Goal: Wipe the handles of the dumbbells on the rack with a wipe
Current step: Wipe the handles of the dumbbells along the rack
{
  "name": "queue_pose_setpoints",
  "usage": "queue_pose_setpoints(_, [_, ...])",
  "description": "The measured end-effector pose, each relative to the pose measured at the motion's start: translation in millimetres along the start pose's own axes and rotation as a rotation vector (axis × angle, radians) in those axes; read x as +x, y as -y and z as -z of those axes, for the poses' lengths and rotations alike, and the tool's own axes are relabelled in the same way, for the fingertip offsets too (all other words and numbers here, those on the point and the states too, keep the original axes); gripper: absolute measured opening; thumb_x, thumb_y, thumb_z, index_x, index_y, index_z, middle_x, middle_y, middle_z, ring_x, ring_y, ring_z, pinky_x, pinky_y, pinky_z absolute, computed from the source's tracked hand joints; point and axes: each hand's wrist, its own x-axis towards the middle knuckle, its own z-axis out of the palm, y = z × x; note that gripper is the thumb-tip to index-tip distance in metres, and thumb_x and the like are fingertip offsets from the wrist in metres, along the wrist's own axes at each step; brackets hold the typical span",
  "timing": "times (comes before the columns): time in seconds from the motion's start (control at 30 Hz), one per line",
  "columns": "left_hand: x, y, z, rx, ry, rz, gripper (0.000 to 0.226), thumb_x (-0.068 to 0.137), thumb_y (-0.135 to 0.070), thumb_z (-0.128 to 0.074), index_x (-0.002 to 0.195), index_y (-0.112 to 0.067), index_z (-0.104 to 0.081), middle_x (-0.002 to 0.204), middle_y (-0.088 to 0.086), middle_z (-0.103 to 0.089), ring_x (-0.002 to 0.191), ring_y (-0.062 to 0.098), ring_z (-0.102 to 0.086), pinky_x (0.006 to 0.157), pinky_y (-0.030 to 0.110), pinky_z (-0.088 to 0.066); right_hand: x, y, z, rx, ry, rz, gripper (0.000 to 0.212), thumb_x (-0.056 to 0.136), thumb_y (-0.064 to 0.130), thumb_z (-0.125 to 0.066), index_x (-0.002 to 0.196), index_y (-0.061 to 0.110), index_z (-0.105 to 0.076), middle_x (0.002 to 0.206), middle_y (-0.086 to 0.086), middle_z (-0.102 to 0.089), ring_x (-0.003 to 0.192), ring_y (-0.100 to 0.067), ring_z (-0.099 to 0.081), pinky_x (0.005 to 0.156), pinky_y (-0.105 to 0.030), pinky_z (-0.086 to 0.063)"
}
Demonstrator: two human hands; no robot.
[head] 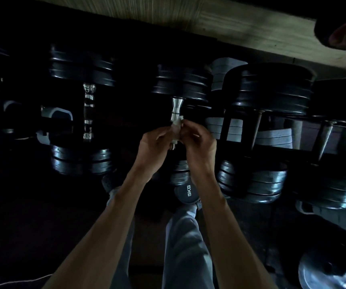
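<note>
A small white wipe (pixel 176 127) is pinched between my left hand (pixel 154 146) and my right hand (pixel 197 140), right over the near half of a chrome dumbbell handle (pixel 177 109). That handle belongs to the middle dumbbell, whose dark far plates (pixel 181 82) show clearly while its near plates (pixel 180 174) sit under my wrists. A second dumbbell with a shiny handle (pixel 89 110) lies to the left. Whether the wipe touches the handle is hard to tell in the dim light.
Larger dark dumbbells (pixel 272 88) fill the rack to the right, with grey pads (pixel 224 124) beneath. A round weight marked "5KG" (pixel 187 191) lies by my feet. A pale wall (pixel 209 21) runs behind the rack. A loose plate (pixel 322 270) lies on the floor, bottom right.
</note>
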Motion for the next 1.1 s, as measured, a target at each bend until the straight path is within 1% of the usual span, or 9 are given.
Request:
queue_pose_setpoints(0.1, [5, -2, 9, -0.015, 0.13, 0.001, 0.023, 0.098, -0.032, -0.059, 0.098, -0.016, -0.075, 0.093, 0.005, -0.074, 0.088, 0.01, -0.068, 0.081, 0.027, -0.051, 7, 1, 7, 0.076, 0.086, -0.127, 0.043, 0.092, 0.014, -0.073, 0.133, 0.015, -0.062, 0.117, -0.001, -0.071, 0.103, -0.012, -0.071, 0.085, -0.025, -0.058])
queue_pose_setpoints(0.2, [12, -4, 18, 0.051, 0.222, 0.019, 0.018, 0.097, -0.027, -0.06, 0.106, -0.017, -0.073, 0.1, -0.003, -0.075, 0.094, 0.001, -0.068, 0.082, 0.013, -0.05, 13, 1, 14, 0.156, 0.161, -0.196, 0.027, 0.093, 0.008, -0.069, 0.12, 0.007, -0.069, 0.108, -0.013, -0.075, 0.095, -0.017, -0.072, 0.078, -0.023, -0.057])
queue_pose_setpoints(0.33, [25, 1, 13, 0.297, 0.025, -0.069, 0.022, 0.088, -0.023, -0.073, 0.106, -0.009, -0.073, 0.1, -0.001, -0.074, 0.084, 0.002, -0.068, 0.074, 0.011, -0.052, 17, 0, 14, 0.154, 0.068, -0.2, 0.015, 0.089, 0.002, -0.071, 0.105, 0.004, -0.071, 0.092, -0.013, -0.076, 0.08, -0.015, -0.073, 0.071, -0.022, -0.057])
queue_pose_setpoints(0.47, [31, 1, 9, 0.157, -0.031, -0.004, 0.027, 0.085, -0.007, -0.074, 0.108, 0.005, -0.068, 0.094, 0.009, -0.07, 0.068, -0.008, -0.065, 0.065, 0.007, -0.049, 17, 0, 3, 0.188, 0.034, -0.161, 0.018, 0.088, -0.004, -0.071, 0.106, -0.005, -0.067, 0.096, -0.024, -0.073, 0.079, -0.019, -0.073, 0.071, -0.024, -0.059])
queue_pose_setpoints(0.6, [38, 0, 12, 0.045, -0.006, 0.055, 0.026, 0.084, 0.004, -0.072, 0.106, 0.015, -0.065, 0.082, 0.007, -0.065, 0.06, -0.006, -0.063, 0.059, 0.008, -0.047, 20, -12, -1, 0.093, 0.009, -0.1, 0.023, 0.086, 0.001, -0.075, 0.108, 0.003, -0.069, 0.09, -0.011, -0.075, 0.081, -0.018, -0.073, 0.073, -0.032, -0.06])
queue_pose_setpoints(0.73, [52, -4, 21, 0.336, -0.277, -0.011, 0.021, 0.084, -0.012, -0.075, 0.1, 0.0, -0.068, 0.086, 0.002, -0.068, 0.068, 0.002, -0.059, 0.059, 0.001, -0.041, 5, -29, -6, -0.311, -0.061, 0.113, 0.025, 0.093, 0.007, -0.067, 0.117, 0.012, -0.071, 0.082, 0.014, -0.07, 0.072, 0.006, -0.066, 0.068, -0.013, -0.052])
queue_pose_setpoints(0.8, [61, -8, 23, 0.367, -0.42, -0.051, 0.02, 0.086, -0.016, -0.072, 0.098, -0.002, -0.065, 0.085, -0.001, -0.063, 0.064, 0.0, -0.053, 0.057, 0.001, -0.039, -5, -36, -13, -0.411, -0.098, 0.24, 0.022, 0.096, 0.012, -0.062, 0.115, 0.01, -0.072, 0.093, 0.006, -0.073, 0.083, -0.005, -0.069, 0.077, -0.025, -0.056])
queue_pose_setpoints(0.9, [74, -11, 10, 0.397, -0.434, -0.08, 0.011, 0.09, -0.013, -0.067, 0.096, -0.005, -0.065, 0.083, -0.001, -0.063, 0.06, -0.005, -0.05, 0.054, 0.001, -0.038, -12, -46, -30, -0.539, -0.196, 0.297, 0.027, 0.097, 0.027, -0.052, 0.106, 0.014, -0.074, 0.098, 0.001, -0.074, 0.091, -0.019, -0.068, 0.086, -0.043, -0.054])
queue_pose_setpoints(1.1, [87, -1, -10, 0.296, -0.313, -0.066, 0.009, 0.091, -0.011, -0.065, 0.084, -0.01, -0.07, 0.069, -0.007, -0.062, 0.058, -0.002, -0.056, 0.061, 0.01, -0.044, -14, -49, -36, -0.572, -0.294, 0.293, 0.033, 0.097, 0.031, -0.045, 0.095, 0.016, -0.074, 0.089, 0.005, -0.073, 0.085, -0.017, -0.066, 0.082, -0.041, -0.053])
